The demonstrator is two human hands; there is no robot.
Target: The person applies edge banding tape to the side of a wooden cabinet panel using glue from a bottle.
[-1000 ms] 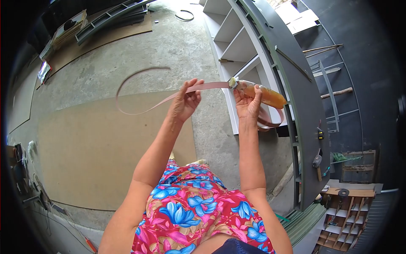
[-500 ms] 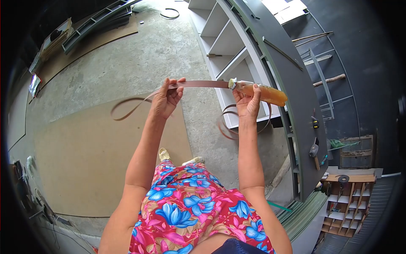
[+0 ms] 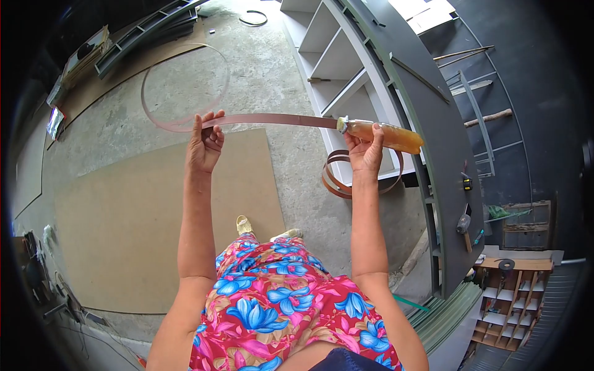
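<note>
A long brown strip (image 3: 278,119) stretches between my two hands, with a blurred loop of it beyond my left hand and coiled loops below my right hand. My left hand (image 3: 206,141) has its fingers curled round the strip at the left. In my right hand (image 3: 366,148) is a clear bottle (image 3: 393,137) with yellow-orange contents, lying nearly level. Its whitish mouth end meets the strip. The exact grip of my right fingers under the bottle is partly hidden.
A white shelf unit (image 3: 337,59) with a dark panel (image 3: 427,93) stands at the right; a hammer (image 3: 463,224) lies on the panel. A brown board (image 3: 167,229) covers floor at the left. A wooden compartment rack (image 3: 516,264) is at the lower right.
My left hand has moved left along the strip, and a longer stretch now spans between the hands. The loose end has swung up into a large loop. My right hand has barely moved.
</note>
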